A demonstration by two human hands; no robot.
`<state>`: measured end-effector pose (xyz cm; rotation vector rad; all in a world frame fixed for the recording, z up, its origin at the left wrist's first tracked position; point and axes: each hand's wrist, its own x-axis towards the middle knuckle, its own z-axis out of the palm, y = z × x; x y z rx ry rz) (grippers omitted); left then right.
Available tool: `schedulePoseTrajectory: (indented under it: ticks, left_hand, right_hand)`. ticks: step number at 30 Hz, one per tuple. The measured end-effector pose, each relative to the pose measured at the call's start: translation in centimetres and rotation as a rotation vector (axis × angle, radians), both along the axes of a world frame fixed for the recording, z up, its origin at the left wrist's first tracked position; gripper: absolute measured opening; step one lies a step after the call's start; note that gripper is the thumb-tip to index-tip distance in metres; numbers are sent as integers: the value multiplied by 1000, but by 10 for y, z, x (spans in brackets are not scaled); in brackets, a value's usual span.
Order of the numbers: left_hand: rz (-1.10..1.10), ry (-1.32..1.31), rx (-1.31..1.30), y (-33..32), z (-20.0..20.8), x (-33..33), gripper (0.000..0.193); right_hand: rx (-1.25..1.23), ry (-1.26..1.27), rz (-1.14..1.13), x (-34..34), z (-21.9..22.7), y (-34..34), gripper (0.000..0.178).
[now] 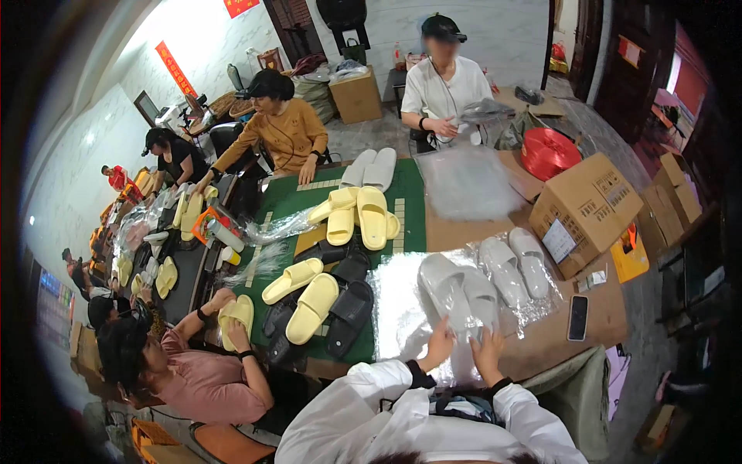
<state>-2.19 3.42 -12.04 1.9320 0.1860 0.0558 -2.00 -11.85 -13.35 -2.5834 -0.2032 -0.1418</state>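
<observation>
In front of me lies a pair of light grey slippers (450,288) in a clear plastic bag (464,370), on top of a stack of clear bags (396,309). My left hand (437,346) is closed on the near left side of the bag, by the end of the left slipper. Opposite it, my right hand (487,357) is closed on the bag's right side, thumb up by the other slipper. To the right lies a second bagged pair of grey slippers (504,272). My finger pads are partly hidden by the plastic.
Yellow slippers (312,309) and black slippers (349,319) pile up on the green mat (406,232) to my left. A phone (577,318), a cardboard box (585,213) and red twine (549,153) are at right. Co-workers (452,89) stand or sit around the tables.
</observation>
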Motion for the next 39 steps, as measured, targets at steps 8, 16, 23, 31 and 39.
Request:
schedulePoseTrajectory:
  ticks: [8, 16, 23, 31, 39]
  left_hand:
    - [4, 47, -635, -28, 66, 35, 71]
    - [-496, 225, -157, -97, 107, -6, 64]
    - [-267, -52, 56, -123, 116, -8, 63]
    - [-147, -417, 125, -124, 155, 51, 62]
    - [124, -276, 260, -21, 83, 45, 68]
  right_hand:
    - [535, 243, -431, -20, -4, -57, 44]
    - [2262, 1390, 8, 1, 16, -112, 42]
    - [1702, 1080, 34, 58, 79, -104, 40]
    - [2039, 727, 180, 153, 113, -102, 34]
    - [1977, 873, -153, 204, -61, -194, 33]
